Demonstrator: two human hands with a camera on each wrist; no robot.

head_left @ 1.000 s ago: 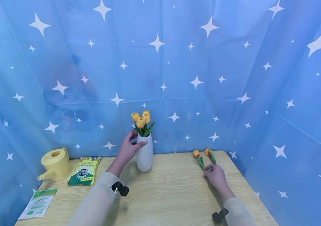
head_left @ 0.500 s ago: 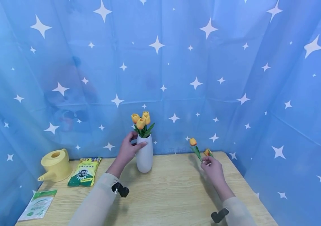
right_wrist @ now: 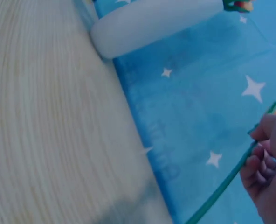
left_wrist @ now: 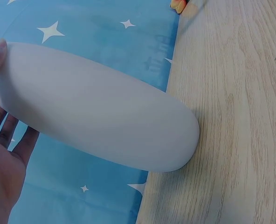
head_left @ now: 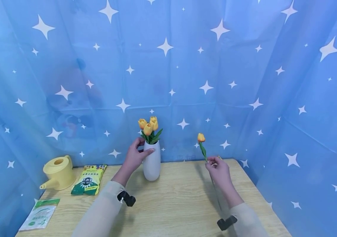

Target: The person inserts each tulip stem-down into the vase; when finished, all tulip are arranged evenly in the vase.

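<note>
Reading the head view as a clock centred on the white vase (head_left: 152,163), which stands upright on the wooden table (head_left: 174,204), the right hand (head_left: 220,171) sits just past 3 o'clock, thumb and forefinger pinched together on the loose tulip (head_left: 203,150), whose bloom rises at about 2. The left hand (head_left: 134,154) comes in from 10 o'clock, clamped round the vase's upper part with the thumb on the near side and fingers behind. A light but sure pinch seems best, since the green stem (right_wrist: 220,186) runs long below the fingers and could swing or snag; the left grip should be firm enough that the vase cannot tip. The three yellow tulips (head_left: 148,129) at 12 o'clock crowd the vase's mouth, so their leaves may catch. By the right knuckles shows a speck of yellow (head_left: 219,157), too hidden to identify. The watering can (head_left: 60,174) stands near 9 o'clock, the yellow-green packet (head_left: 88,180) lies between 8 and 9, and the white-green sachet (head_left: 39,214) at 8, all well apart from the right hand. The starry curtain (head_left: 186,65) limits room towards 12.
</note>
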